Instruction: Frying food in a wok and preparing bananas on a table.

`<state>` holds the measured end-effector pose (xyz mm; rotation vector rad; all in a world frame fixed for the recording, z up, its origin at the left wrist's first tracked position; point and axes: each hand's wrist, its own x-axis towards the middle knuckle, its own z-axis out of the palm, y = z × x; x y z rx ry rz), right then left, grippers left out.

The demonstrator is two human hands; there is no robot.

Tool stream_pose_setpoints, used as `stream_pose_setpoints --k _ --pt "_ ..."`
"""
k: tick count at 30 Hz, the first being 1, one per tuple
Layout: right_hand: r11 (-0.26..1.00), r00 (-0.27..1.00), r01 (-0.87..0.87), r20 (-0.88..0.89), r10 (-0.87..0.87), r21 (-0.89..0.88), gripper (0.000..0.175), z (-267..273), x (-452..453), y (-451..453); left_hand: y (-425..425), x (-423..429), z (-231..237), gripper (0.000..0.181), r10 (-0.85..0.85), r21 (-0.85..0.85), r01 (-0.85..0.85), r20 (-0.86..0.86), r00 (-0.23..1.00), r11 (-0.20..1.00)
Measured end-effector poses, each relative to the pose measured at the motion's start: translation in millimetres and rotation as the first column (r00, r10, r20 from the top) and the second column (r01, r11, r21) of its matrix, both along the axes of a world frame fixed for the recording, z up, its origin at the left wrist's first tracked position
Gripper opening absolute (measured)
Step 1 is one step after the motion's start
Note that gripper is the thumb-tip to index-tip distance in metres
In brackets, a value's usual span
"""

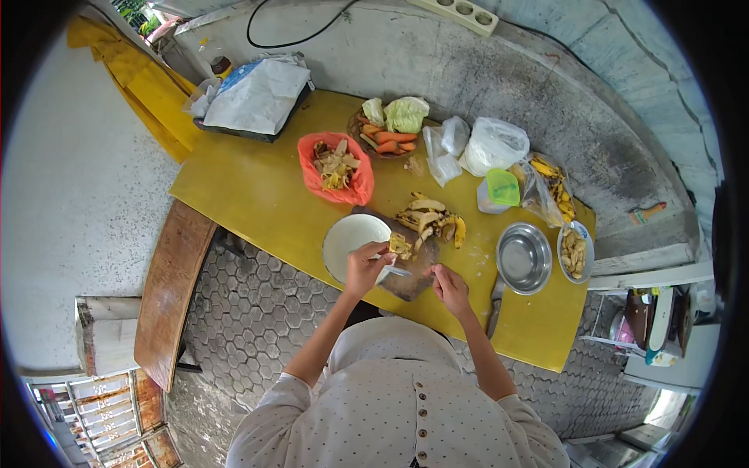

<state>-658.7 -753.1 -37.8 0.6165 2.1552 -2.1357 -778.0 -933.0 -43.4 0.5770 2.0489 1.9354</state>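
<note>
My left hand [367, 266] grips a piece of banana peel [401, 245] over the right rim of a white enamel bowl [345, 243]. To its right, my right hand [450, 286] is closed on what looks like a small knife [399, 271], its blade pointing left towards the bowl. A dark wooden cutting board [409, 284] lies beneath, partly hidden by the bowl and bananas. Beyond the hands is a heap of bananas [427, 217], some browned. A red plastic bag [304, 167] holding peels stands behind the bowl.
On the yellow table [251, 175] are a basket of carrots [395, 140] and cabbage, plastic bags [494, 143], a green-lidded container [503, 187], a steel bowl [525, 258], a bowl of peeled pieces [573, 253] and a large knife [495, 310]. A wooden bench [172, 292] stands left.
</note>
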Motion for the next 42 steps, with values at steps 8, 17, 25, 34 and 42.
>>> stream_pose_setpoints --k 8,17,25,34,42 --pt "0.956 0.981 -0.010 -0.185 0.067 0.295 0.031 10.6 -171.1 -48.1 -55.5 -181.3 25.1 0.021 -0.351 -0.403 0.130 -0.543 0.762 0.906" --pt "0.720 0.853 -0.235 -0.218 0.475 0.653 0.033 15.4 -299.5 -48.9 -62.4 -267.2 29.1 0.016 -0.606 -0.641 0.154 -0.580 0.544 0.752" --pt "0.671 0.813 -0.182 -0.274 0.514 0.719 0.021 25.5 -334.2 -36.4 -64.7 -287.4 23.5 0.022 -0.395 -0.478 0.084 -0.601 0.695 0.874" --pt "0.729 0.878 -0.178 -0.228 0.420 0.661 0.026 7.8 -336.3 -39.7 -82.0 -290.3 -6.8 0.021 -0.125 -0.281 -0.028 -0.513 0.849 0.959" --pt "0.746 0.832 -0.071 -0.374 0.410 0.662 0.038 1.0 -340.1 -63.6 -71.2 -276.0 -11.4 0.025 0.009 -0.121 -0.036 -0.222 0.975 0.992"
